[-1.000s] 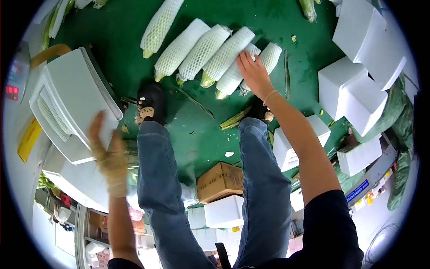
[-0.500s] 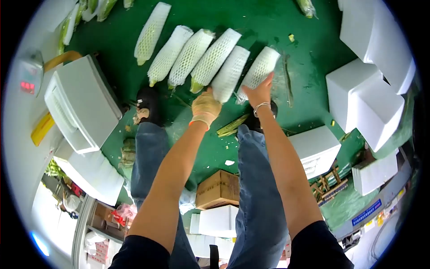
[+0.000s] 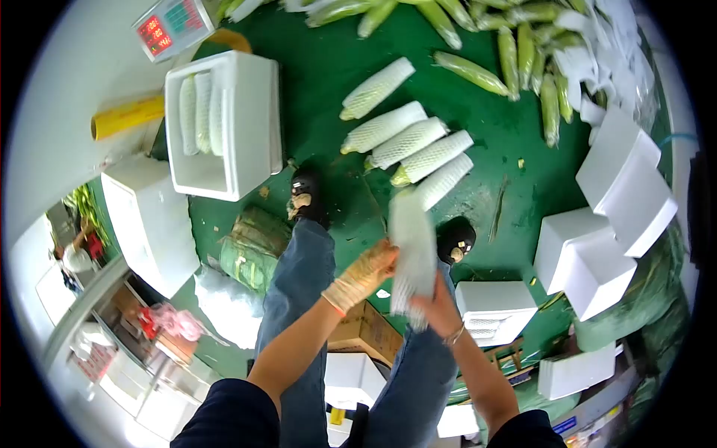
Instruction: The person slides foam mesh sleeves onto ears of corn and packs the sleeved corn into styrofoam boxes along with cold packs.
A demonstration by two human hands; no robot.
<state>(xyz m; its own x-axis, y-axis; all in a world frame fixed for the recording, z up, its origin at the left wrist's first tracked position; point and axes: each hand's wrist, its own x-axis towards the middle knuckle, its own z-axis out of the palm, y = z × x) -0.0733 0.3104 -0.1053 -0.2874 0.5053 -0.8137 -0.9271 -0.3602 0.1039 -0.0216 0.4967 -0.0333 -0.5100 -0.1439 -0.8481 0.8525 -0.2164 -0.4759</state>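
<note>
A long pale-green vegetable in a white foam net sleeve (image 3: 413, 250), blurred by motion, is held upright in front of my knees. My right hand (image 3: 439, 305), bare with a bracelet at the wrist, is closed round its lower end. Wearing a cream glove, my left hand (image 3: 367, 270) has its fingers closed against the sleeve's left side. Just beyond, several sleeved vegetables (image 3: 409, 142) lie slanted side by side on the green floor (image 3: 314, 97). Their exact kind I cannot make out.
On the left stands a foam box (image 3: 258, 127) with three sleeved vegetables inside, below a digital scale (image 3: 175, 30). Film-wrapped green vegetables (image 3: 470, 72) and a heap of white sleeves (image 3: 609, 60) lie at the far right. More foam boxes (image 3: 567, 254) and a cardboard box (image 3: 362, 334) stand nearer.
Both hands have lifted one sleeved vegetable off the floor from the right end of the row and drawn it toward my body. The view has turned, showing more of the left box and far pile.
</note>
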